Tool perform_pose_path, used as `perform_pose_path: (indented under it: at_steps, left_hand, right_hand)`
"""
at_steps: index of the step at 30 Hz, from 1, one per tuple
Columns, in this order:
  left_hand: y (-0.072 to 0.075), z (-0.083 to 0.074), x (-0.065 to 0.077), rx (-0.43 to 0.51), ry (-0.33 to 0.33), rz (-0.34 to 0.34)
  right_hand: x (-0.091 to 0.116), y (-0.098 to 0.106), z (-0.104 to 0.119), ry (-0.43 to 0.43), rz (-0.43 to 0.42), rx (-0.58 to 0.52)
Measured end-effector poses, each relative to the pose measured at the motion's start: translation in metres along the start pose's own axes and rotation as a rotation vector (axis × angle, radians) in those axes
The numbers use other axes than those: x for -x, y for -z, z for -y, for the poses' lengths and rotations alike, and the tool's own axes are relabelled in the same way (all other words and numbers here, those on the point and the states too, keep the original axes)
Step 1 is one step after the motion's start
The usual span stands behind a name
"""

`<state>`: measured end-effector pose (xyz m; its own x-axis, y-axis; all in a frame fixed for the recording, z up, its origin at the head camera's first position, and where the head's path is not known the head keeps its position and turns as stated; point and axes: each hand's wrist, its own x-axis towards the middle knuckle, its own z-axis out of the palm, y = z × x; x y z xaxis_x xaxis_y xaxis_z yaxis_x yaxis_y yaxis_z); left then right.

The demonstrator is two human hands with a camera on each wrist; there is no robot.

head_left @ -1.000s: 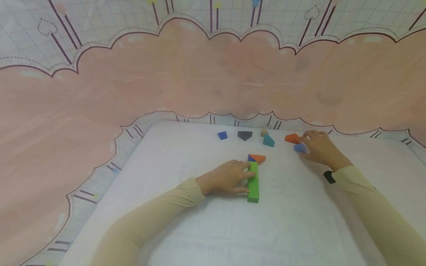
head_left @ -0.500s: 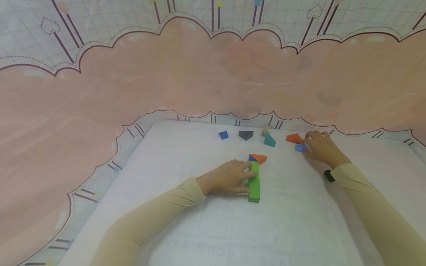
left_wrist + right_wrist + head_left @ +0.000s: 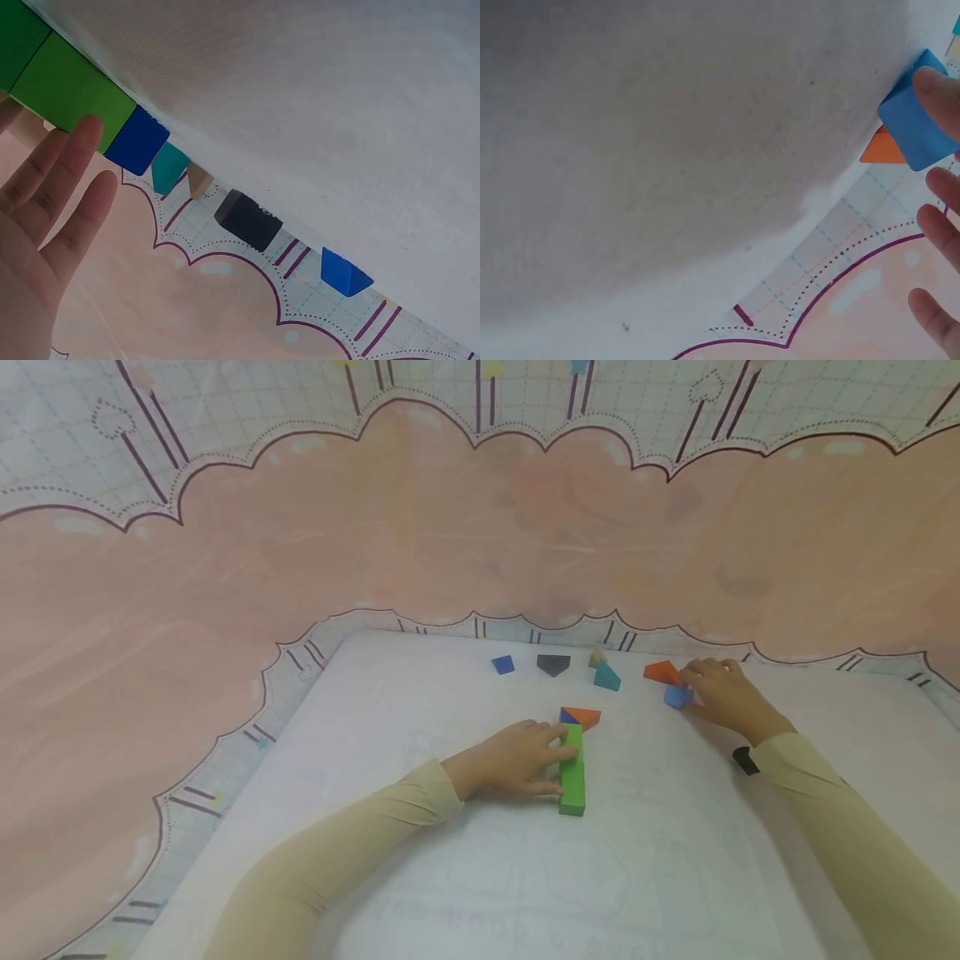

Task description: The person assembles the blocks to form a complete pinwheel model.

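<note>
Nearest: white sheet (image 3: 420, 827) on the table, faint printed outlines on it, likely a layout template for the blocks.

Left hand (image 3: 510, 762): lying flat, fingers straight, fingertips against the left side of the long green block (image 3: 572, 770). No grip, reads as bracing the block so it stays aligned. In the left wrist view the fingers (image 3: 71, 161) are extended against the green face.

Green block lies lengthwise away from the person, near mid-sheet. Its far end butts against a dark blue triangle (image 3: 567, 717) and orange triangle (image 3: 585, 717), fitted together as one shape.

Right hand (image 3: 720, 692): further out and to the right, thumb and fingers pinching a light blue block (image 3: 677, 696) low at the sheet; can't tell if it's lifted or touching. The right wrist view shows a fingertip over its edge. Orange block (image 3: 660, 672) just beside it.

Far edge, a loose row apart from the build, looks like unused stock: teal wedge (image 3: 606, 677), tan piece (image 3: 597, 655), black pentagon (image 3: 553, 664), small blue block (image 3: 502, 664).

Beyond: pink scalloped backdrop (image 3: 465, 527).
</note>
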<state>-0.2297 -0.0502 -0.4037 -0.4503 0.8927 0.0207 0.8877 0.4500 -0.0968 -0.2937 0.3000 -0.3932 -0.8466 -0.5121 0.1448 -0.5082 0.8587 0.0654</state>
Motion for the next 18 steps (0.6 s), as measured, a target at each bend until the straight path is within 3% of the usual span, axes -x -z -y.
perform_pose_path:
  at_steps: [18]
  left_hand:
    - [-0.0022,0.0014,-0.0014,-0.004,0.002,0.008]
  right_hand:
    - [-0.0006,0.002,0.0045,0.042,0.044,-0.049]
